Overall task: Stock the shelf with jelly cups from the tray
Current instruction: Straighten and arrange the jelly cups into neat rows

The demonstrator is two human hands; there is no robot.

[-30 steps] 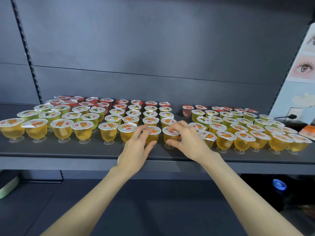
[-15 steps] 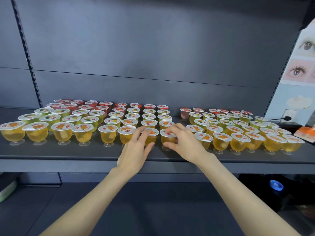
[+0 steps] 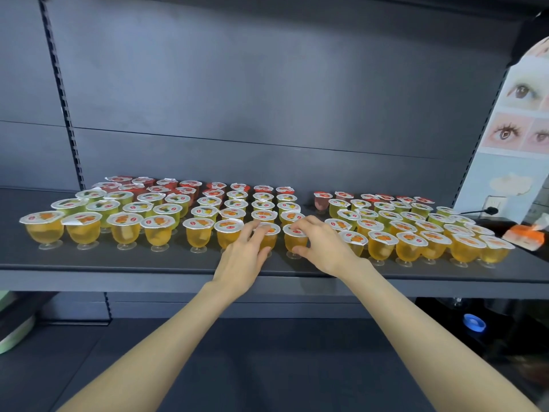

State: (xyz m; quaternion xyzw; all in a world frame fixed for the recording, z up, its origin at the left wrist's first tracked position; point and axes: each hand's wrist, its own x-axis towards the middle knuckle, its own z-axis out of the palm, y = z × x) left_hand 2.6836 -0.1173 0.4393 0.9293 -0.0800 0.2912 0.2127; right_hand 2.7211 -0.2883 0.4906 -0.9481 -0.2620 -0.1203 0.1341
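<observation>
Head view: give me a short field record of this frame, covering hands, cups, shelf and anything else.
left hand: grips the left cup, fingers over its lid
right hand: pinches the right cup, fingers on lid, thumb low
held cups: yellow, front row, side by side
other cups: upright rows; yellow front, green middle, red back
shelf: dark; a gap in the rows right of centre
tray: not in view
extras: orange packet at right end; blue cap below

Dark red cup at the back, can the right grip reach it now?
Probably, once free: the right grip holds a front cup, but a gap between blocks leads to the dark red cup.
</observation>
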